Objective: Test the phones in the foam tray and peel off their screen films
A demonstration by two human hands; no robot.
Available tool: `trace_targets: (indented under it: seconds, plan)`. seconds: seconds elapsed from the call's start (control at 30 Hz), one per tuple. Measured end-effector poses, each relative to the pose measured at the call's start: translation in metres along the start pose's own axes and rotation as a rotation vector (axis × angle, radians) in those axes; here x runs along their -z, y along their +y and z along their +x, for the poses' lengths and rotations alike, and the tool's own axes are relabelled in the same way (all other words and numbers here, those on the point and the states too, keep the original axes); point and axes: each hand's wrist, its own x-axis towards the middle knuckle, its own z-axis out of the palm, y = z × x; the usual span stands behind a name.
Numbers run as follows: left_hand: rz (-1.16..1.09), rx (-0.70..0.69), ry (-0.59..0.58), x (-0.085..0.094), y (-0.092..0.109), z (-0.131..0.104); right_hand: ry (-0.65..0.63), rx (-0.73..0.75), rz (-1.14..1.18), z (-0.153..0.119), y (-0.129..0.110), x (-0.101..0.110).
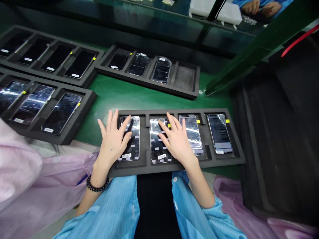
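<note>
In front of me lies a black foam tray (179, 167) with several smartphones in its compartments. My left hand (112, 141) is spread at the leftmost phone (134, 139), its index finger over the upper part of the screen. The second phone (156, 149) is lit with small labelled tiles, and my right hand (178, 141) reaches over it with fingers spread, index finger at its upper screen. Partly behind my right hand, the third phone (195, 136) shows lines of text. At the right end, the fourth phone (219, 134) shows text too.
On the green table (109, 89) stand more foam trays: one at the back (139, 79) with three phones, and two at the left (86, 86) (84, 116) with several dark phones. A green post (249, 49) rises at right. Across the bench are another person's hands (260, 7).
</note>
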Motion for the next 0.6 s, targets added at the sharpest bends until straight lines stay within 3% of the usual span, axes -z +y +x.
trace_targets:
  seconds: [0.2,0.4,0.6]
  plan:
    - [0.042,-0.105,-0.045,-0.002,0.001,0.004,0.106,-0.079,0.027,-0.003,0.002,0.003]
    - [0.079,-0.102,-0.093,-0.003,0.003,0.011,0.064,-0.102,0.021,-0.009,0.006,-0.002]
    - [-0.008,-0.076,0.015,0.005,0.005,0.001,0.054,-0.049,0.011,-0.002,-0.004,0.003]
